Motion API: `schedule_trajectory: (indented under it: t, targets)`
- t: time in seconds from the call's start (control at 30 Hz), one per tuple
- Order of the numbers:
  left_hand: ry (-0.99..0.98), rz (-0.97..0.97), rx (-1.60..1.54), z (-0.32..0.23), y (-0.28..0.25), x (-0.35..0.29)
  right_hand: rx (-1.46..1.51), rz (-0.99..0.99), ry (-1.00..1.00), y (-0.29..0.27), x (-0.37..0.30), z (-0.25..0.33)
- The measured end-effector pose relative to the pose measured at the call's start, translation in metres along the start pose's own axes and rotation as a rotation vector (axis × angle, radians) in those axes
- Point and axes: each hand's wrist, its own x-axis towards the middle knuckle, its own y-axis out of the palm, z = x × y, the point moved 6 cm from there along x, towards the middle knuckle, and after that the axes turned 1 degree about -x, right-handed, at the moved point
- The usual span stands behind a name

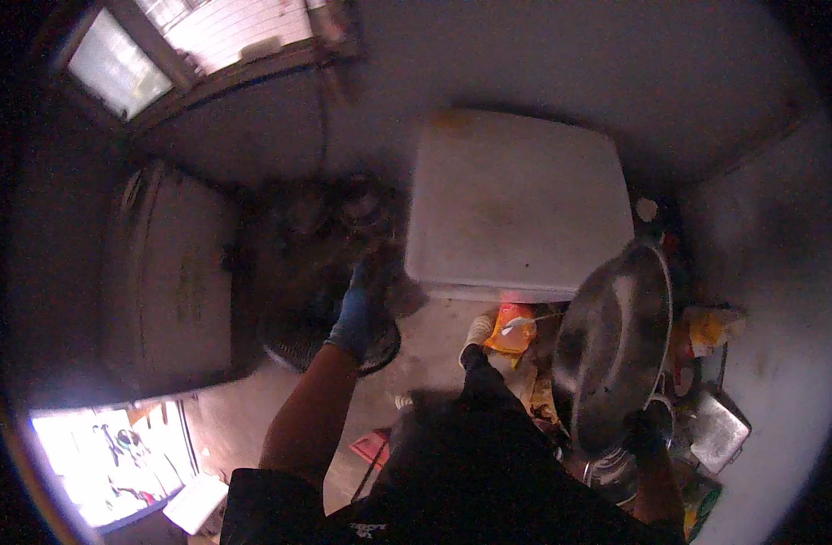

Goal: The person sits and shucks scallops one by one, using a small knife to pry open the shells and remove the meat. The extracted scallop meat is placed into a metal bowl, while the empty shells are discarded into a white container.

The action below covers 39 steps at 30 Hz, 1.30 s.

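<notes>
Holding the basin [615,354] at its lower edge: right hand [648,431], dark and poorly lit, fingers apparently closed on the rim, exact finger placement lost in shadow. Basin is big, round, metal, tipped up on its side, to the right of the body, with its upper end next to the near right corner of the white box [520,204]. Left hand [352,316], blue glove, arm stretched out ahead into the dark corner left of the white box. Its fingers blend into the shadow; can't tell if wide or narrow, or if they hold anything. Mesh basket [289,352], black, sits just under and beside that hand, the wrist covering part of it. Pots [363,207] or similar round things sit deeper in the dark, too dim to name surely.

In the way: white box fills the middle ahead and bounds the space between the two hands. Clutter is packed around the basin: orange packet [511,327] at the box's front edge, metal tray [719,427] to the right, yellowish bag [712,329] above the tray near the wall. Basin hides part of the pile. Torso [434,472] in black blocks much of the floor [230,418]; red piece [372,445] pokes out at its left. White cabinet [184,282] closes off the left side, window [234,41] above it, bright doorway [116,459] at lower left.
</notes>
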Motion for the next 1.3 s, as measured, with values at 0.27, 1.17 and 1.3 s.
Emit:
schedule_trajectory:
  t: [0.27,1.17,1.3]
  targets:
    - [0.6,-0.572,0.791,-0.047,-0.206,-0.311,-0.199,0.378,0.068,0.162,-0.007,-0.062]
    - [-0.343,-1.533,-0.846,0.407,-0.554,-0.827,-1.34,1.261,0.84,0.956,-0.364,-0.693]
    - [-0.17,-1.395,-1.244,0.414,-0.56,-0.815,-1.475,1.283,0.948,1.027,-0.473,-0.818]
